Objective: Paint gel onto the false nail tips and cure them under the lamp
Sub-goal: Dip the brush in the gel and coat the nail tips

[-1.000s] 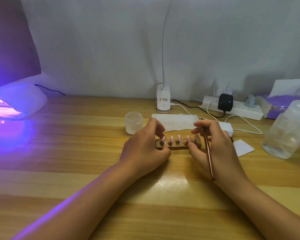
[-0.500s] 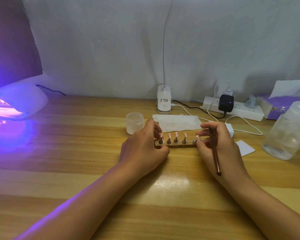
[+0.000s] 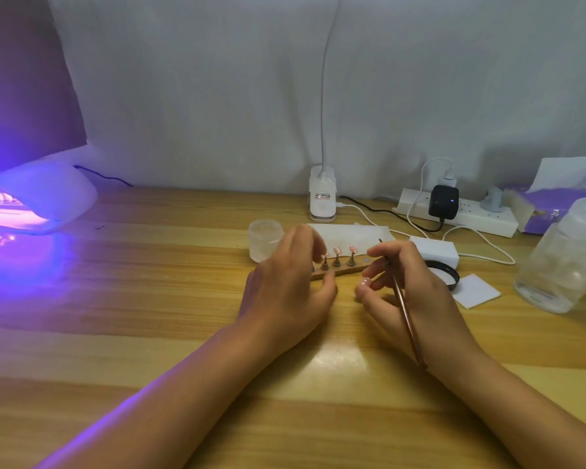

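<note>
Near the table's point(image 3: 156, 299) middle, one tip point(image 3: 365, 282) is now lifted off the holder's point(image 3: 344, 270) right end and pinched with the brush point(image 3: 406, 316) in the right hand point(image 3: 416, 292), so painting is judged near, while whether the left hand point(image 3: 285, 292) grips the holder cannot be told.

Bare left hand point(image 3: 285, 292), right hand point(image 3: 413, 299)

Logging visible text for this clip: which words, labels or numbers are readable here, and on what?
Nothing here is readable.
Dark printed label on the desk lamp base: too blurred.
White marks on the purple tissue pack: too blurred.
Tiny marks on the power strip: too small.
</note>
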Tool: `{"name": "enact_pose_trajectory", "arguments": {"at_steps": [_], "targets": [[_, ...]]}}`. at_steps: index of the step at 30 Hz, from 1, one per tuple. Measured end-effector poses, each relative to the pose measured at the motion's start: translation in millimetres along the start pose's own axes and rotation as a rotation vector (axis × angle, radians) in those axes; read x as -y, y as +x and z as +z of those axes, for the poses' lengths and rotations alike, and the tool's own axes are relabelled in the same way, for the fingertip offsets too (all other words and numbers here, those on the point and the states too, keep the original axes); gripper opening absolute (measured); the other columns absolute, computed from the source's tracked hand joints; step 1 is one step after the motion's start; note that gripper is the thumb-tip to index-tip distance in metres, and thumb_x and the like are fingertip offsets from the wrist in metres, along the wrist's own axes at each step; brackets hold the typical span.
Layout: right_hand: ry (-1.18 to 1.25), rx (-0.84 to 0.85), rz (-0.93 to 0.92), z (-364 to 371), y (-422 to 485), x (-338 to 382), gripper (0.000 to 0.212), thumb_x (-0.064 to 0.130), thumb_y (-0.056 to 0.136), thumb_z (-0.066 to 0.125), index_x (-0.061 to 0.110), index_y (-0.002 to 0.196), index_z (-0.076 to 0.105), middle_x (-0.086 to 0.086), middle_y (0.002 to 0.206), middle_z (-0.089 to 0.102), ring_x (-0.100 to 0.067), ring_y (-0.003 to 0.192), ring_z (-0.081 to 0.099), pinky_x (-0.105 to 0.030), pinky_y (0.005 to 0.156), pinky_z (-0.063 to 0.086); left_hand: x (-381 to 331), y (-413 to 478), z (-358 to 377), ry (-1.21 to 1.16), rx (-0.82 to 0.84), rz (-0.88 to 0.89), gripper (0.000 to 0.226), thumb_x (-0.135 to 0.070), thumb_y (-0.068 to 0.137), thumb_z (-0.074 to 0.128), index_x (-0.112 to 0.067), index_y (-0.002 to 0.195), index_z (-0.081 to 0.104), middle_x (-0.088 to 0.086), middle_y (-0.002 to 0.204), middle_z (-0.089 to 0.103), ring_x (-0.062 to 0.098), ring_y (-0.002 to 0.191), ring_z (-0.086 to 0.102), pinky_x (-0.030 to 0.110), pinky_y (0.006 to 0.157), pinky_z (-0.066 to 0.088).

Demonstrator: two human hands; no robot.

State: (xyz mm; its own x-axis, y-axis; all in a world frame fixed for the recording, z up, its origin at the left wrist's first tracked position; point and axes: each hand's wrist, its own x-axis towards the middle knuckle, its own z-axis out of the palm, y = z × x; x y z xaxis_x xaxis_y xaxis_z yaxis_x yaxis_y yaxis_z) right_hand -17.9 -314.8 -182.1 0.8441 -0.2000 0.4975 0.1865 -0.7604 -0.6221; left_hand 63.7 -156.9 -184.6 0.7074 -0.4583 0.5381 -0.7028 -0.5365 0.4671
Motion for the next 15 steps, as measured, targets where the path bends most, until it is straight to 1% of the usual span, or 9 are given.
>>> {"name": "enact_pose_trajectory", "arguments": {"at_steps": [3,4,6,7,9,11,13,15], "targets": [[-0.006,-0.012,-0.039,-0.1,-1.0,3.1,0.043,0.017,0.084,0.072,0.027,0.115,0.044,0.011,0.095,0.062,-0.008,0.089,0.064,-0.040,0.076,0.057,-4.5,-3.5,-1.3,-0.035,0.173,0.149,0.023,-0.040,0.084,0.063,-0.034,0.099,0.046,-0.017,0.096,0.055,-0.004,0.069,0.047,0.026,0.059,0.038],[-0.006,-0.009,-0.052,-0.1,-1.1,3.8,0.043,0.018,0.084,0.072,0.027,0.115,0.044,0.011,0.095,0.062,-0.007,0.089,0.064,-0.040,0.076,0.057,-4.7,-3.3,-1.5,-0.037,0.205,0.168,0.021,-0.045,0.084,0.059,-0.035,0.099,0.048,-0.020,0.094,0.054,-0.006,0.070,0.047,0.025,0.059,0.037],[-0.003,0.008,-0.071,-0.2,-1.2,4.4,0.042,0.020,0.085,0.071,0.028,0.115,0.044,0.012,0.095,0.062,-0.006,0.088,0.065,-0.038,0.076,0.057,-3.3,-2.5,-1.3,-0.050,0.217,0.178,0.021,-0.051,0.083,0.052,-0.036,0.099,0.053,-0.023,0.088,0.051,-0.009,0.070,0.047,0.023,0.059,0.035],[0.004,0.015,-0.076,0.3,-1.2,4.4,0.042,0.021,0.085,0.071,0.028,0.115,0.043,0.013,0.096,0.062,-0.006,0.087,0.065,-0.037,0.076,0.058,-1.7,-2.2,-0.8,-0.065,0.209,0.174,0.021,-0.050,0.084,0.052,-0.035,0.099,0.055,-0.024,0.085,0.051,-0.009,0.070,0.047,0.023,0.059,0.035],[0.015,0.025,-0.075,1.4,-0.9,2.8,0.043,0.022,0.085,0.071,0.029,0.115,0.042,0.014,0.096,0.062,-0.006,0.085,0.065,-0.037,0.075,0.058,2.1,-1.8,0.8,-0.102,0.188,0.155,0.013,-0.041,0.088,0.059,-0.033,0.098,0.058,-0.027,0.079,0.051,-0.007,0.068,0.048,0.025,0.059,0.035],[0.005,0.040,-0.076,3.0,-1.0,0.8,0.043,0.025,0.085,0.071,0.030,0.115,0.041,0.015,0.096,0.061,-0.007,0.084,0.065,-0.036,0.073,0.058,4.4,-1.3,2.3,-0.145,0.187,0.125,0.009,-0.034,0.089,0.065,-0.031,0.096,0.061,-0.028,0.077,0.052,-0.003,0.066,0.049,0.027,0.059,0.036],[0.017,0.033,-0.082,3.3,-0.8,-0.9,0.039,0.036,0.085,0.067,0.033,0.115,0.041,0.016,0.096,0.061,-0.005,0.085,0.064,-0.031,0.072,0.058,4.4,0.1,2.5,-0.188,0.200,0.109,0.008,-0.030,0.089,0.067,-0.030,0.096,0.062,-0.024,0.081,0.057,-0.001,0.066,0.050,0.027,0.059,0.039],[0.062,-0.008,-0.055,3.1,0.5,-1.4,0.030,0.057,0.087,0.055,0.046,0.111,0.040,0.019,0.094,0.061,0.001,0.086,0.062,-0.019,0.069,0.054,4.3,1.5,1.8,-0.209,0.209,0.105,0.009,-0.029,0.088,0.068,-0.031,0.095,0.062,-0.021,0.086,0.062,-0.005,0.068,0.051,0.026,0.061,0.040]]}}
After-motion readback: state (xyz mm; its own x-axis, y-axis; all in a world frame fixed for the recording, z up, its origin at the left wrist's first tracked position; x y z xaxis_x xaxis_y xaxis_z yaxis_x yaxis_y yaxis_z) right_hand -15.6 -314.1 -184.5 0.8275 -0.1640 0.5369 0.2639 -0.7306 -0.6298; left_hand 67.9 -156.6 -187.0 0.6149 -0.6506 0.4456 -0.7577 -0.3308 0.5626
